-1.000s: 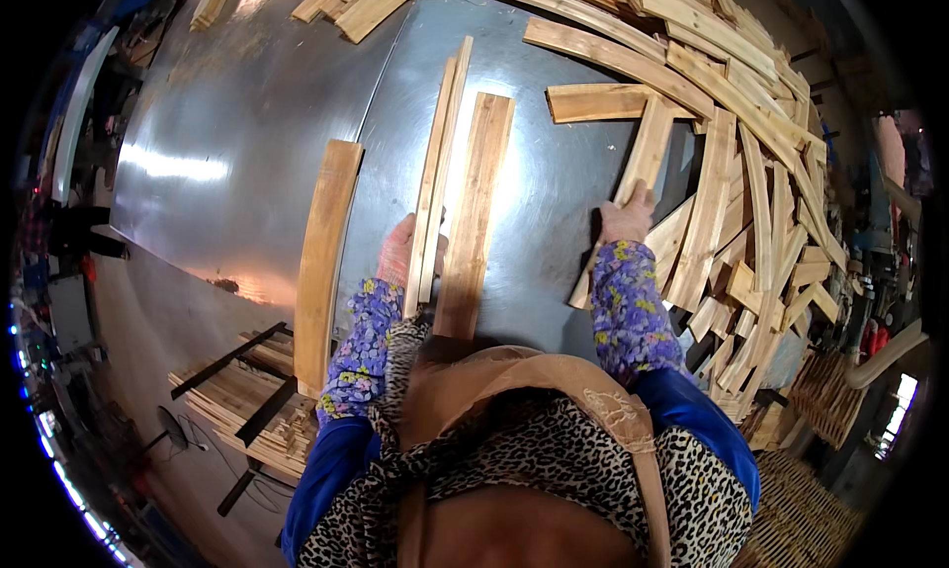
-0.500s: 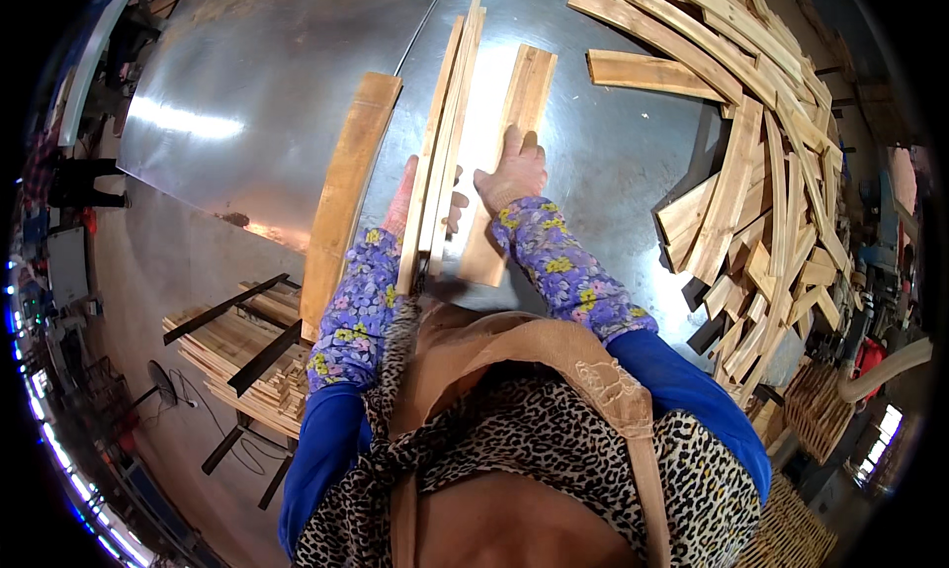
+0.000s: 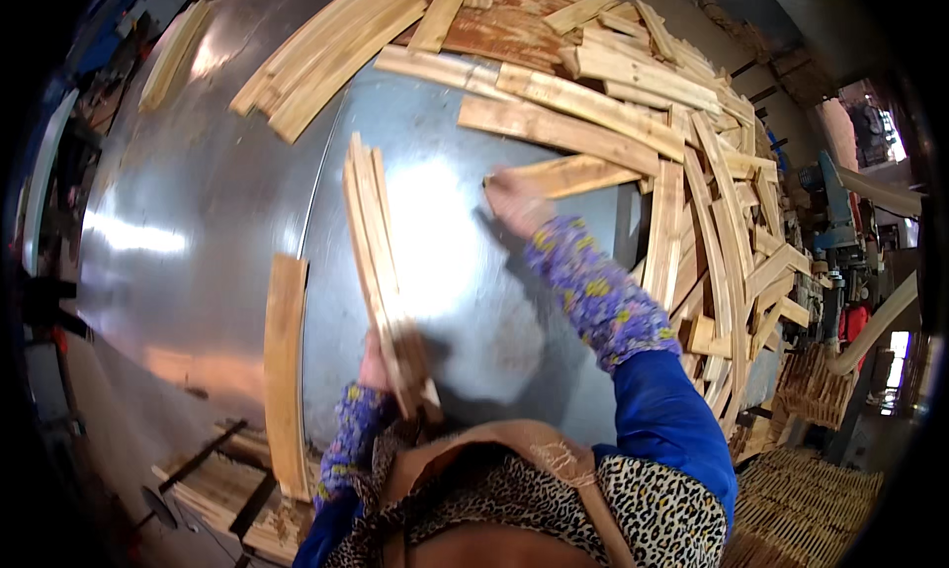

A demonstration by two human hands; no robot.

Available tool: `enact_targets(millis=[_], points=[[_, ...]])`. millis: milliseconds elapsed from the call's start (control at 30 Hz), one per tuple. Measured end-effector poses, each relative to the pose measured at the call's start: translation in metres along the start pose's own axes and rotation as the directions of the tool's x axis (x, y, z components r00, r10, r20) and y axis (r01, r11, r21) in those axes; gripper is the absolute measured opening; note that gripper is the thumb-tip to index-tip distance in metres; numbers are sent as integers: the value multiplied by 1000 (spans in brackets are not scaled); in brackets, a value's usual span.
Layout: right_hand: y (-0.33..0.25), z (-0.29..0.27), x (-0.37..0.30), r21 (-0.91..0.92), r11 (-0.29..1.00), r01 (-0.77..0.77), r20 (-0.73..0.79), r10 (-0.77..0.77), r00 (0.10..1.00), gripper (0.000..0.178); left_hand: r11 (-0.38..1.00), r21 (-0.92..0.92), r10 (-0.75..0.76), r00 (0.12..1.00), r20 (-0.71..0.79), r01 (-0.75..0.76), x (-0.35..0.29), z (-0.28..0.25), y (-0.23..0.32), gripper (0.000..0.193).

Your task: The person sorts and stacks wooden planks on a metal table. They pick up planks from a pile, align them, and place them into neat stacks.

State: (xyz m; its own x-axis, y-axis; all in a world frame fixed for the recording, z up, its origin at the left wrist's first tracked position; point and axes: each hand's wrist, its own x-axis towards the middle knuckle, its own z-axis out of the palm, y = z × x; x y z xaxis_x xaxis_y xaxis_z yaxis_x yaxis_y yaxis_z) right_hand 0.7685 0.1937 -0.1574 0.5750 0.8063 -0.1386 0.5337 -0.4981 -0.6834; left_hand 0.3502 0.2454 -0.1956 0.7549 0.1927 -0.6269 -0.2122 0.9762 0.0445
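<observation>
My left hand point(image 3: 374, 362) is closed around the lower part of a bundle of narrow wooden boards point(image 3: 374, 252), held on edge side by side and slanting away over the metal table. The bundle hides most of its fingers. Further right and ahead, my right hand point(image 3: 518, 204) is closed on the near end of a single wooden board point(image 3: 578, 175), slightly blurred. That board's other end lies against the pile of loose boards point(image 3: 727, 242). Left of the bundle, another wooden board point(image 3: 286, 360) lies alone along the table seam.
The shiny metal table point(image 3: 198, 192) spreads across the middle and left. At the far side lie several boards side by side point(image 3: 336, 54), and a smaller group point(image 3: 176, 54) sits at the far left. Low on the left stands a stack of boards on a black frame point(image 3: 247, 504).
My right hand has left the board it was resting on and moved right and forward to one by the pile. That earlier board no longer lies by the bundle. The view has shifted.
</observation>
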Motion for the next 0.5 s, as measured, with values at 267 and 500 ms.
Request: enact_targets(millis=[267,500], points=[[67,-222,143,-852,476,-218,-108,249,963,89,972,231,-38,997,-60,51,26,8,8,92],[53,-219,148,-893,444,-68,66,279,958,84,939,343,5,1000,14,-9,56,58,8,92]])
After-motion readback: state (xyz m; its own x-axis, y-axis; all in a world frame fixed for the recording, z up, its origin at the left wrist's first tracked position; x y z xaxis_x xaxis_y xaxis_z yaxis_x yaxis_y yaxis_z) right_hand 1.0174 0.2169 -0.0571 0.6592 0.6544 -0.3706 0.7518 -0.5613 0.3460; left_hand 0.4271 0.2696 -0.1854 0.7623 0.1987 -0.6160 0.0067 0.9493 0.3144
